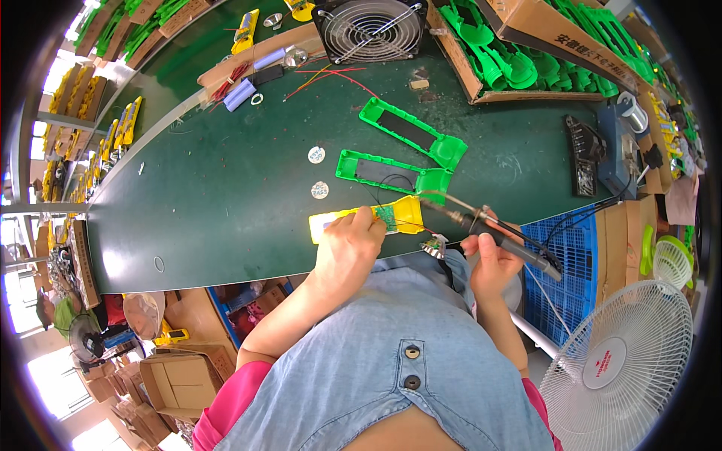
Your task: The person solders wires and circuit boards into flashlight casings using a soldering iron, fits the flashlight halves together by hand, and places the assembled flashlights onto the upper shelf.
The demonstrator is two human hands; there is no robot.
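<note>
1. Head view: left hand (350, 244) presses down on yellow plastic housing (361, 218), fingers clamped over its middle, next to small green circuit board (389, 216) seated in wide end. Housing lies flat at near edge of green work mat (210, 203).
2. Right hand (489, 263) wrapped tight round soldering iron (492, 229) grip, tip aimed toward board; cannot tell if tip touches.
3. Handling, as judgement: housing light, stiff, smooth moulded shell, likely to skid on mat unless pinned. Best hold on long flat handle part, away from board. Thin wires (391, 184) and solder joints fragile; iron tip hot, plastic probably melts on contact.
4. Two green housings (406, 146) lie open side up just beyond yellow one, apart from both hands.
5. Two round white stickers (317, 173) on mat, left of green housings.
6. Brown cardboard boxes (519, 45) at far right hold green shells, dark print on flap. Blue plastic crate (571, 255) at right edge, white fan (617, 368) below it, square metal fan (370, 28) at far side.
</note>
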